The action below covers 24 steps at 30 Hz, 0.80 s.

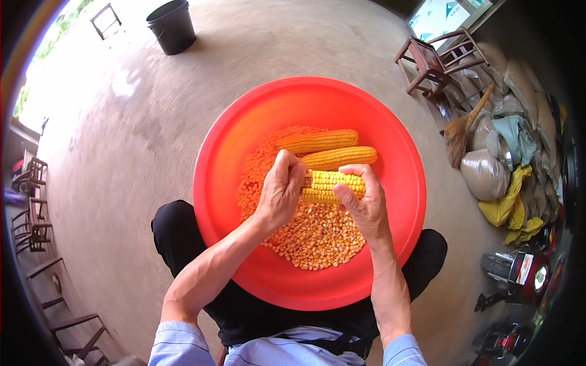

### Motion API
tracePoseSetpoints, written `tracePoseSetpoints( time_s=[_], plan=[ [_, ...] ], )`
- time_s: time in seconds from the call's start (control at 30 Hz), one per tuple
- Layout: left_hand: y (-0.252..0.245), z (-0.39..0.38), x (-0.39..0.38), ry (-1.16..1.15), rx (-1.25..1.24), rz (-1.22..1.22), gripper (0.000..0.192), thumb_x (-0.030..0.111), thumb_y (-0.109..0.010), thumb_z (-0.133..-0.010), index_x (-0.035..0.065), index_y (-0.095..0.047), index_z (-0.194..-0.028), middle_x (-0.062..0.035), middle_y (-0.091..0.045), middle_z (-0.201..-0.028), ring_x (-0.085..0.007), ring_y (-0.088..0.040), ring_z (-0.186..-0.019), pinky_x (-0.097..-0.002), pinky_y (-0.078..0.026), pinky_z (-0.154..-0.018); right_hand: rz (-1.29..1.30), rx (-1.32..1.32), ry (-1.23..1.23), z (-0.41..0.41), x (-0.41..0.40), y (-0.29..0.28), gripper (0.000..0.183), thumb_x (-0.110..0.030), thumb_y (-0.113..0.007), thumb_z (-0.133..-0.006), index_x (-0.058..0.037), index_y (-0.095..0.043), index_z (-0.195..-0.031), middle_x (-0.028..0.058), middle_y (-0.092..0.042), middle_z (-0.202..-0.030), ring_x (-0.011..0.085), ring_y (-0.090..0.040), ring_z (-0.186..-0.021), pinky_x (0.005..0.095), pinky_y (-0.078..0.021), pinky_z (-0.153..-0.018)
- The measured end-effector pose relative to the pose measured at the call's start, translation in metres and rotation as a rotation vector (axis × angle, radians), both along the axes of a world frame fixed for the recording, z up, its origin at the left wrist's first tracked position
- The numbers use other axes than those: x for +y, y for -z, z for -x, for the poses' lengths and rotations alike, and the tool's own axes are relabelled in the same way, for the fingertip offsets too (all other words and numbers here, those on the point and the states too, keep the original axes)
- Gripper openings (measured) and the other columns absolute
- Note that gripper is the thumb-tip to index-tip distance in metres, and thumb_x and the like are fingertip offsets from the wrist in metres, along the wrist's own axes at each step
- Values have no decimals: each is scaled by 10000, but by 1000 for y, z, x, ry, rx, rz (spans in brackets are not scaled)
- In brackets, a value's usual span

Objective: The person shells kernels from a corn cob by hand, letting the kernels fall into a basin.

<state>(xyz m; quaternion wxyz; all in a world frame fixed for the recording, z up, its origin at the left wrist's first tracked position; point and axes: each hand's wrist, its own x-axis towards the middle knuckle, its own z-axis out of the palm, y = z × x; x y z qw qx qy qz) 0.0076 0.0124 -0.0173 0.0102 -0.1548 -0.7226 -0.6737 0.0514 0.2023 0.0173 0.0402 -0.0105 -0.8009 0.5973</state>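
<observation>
Between my knees stands a wide red plastic basin (311, 293). Loose corn kernels (320, 238) cover the middle of its bottom. Above them I hold a yellow ear of corn (322, 185) roughly level. My right hand (366, 203) grips its right end, thumb on the near side and fingers over the far side. At the left end my left hand (283, 187) is curled with its thumb against the ear, where a few rows look stripped. Its fingertips are partly hidden. Just beyond lie two whole ears, a farther corn ear (320, 141) and a nearer corn ear (343, 158).
A black bucket (173, 29) stands on the concrete floor (123, 151). To the right are a wooden chair (425, 64), a straw broom (462, 132), filled sacks (485, 174), a yellow bag (506, 196) and a red motorcycle (526, 274). Wooden chairs (39, 219) line the left side.
</observation>
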Motion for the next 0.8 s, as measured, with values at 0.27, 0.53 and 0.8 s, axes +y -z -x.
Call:
tracePoseSetpoints(
  time_s=[0.27,0.53,0.8],
  plan=[
    [10,8,-5,154,-513,-187,216,121,-501,-1019,48,-598,-1198,-49,-636,-1093,-123,-619,-1025,-293,-556,-804,-112,90,121,3,6,-10,372,-329,-754,-894,-25,-628,-1067,69,-669,-887,127,-629,-796,292,-518,-709],
    [12,8,-2,333,-192,-234,344,328,-693,-964,60,-614,-1164,-31,-616,-1167,-133,-604,-1054,-317,-523,-907,-56,128,235,3,12,-7,311,-303,-736,-901,-32,-627,-1008,25,-622,-843,89,-568,-745,268,-476,-677],
    [18,9,-2,357,-140,-237,272,287,-704,-948,41,-633,-1042,-24,-619,-1064,-117,-597,-991,-303,-528,-861,-111,133,179,1,4,-10,296,-276,-735,-899,-31,-624,-1021,41,-637,-898,98,-583,-793,277,-487,-716]
  ],
)
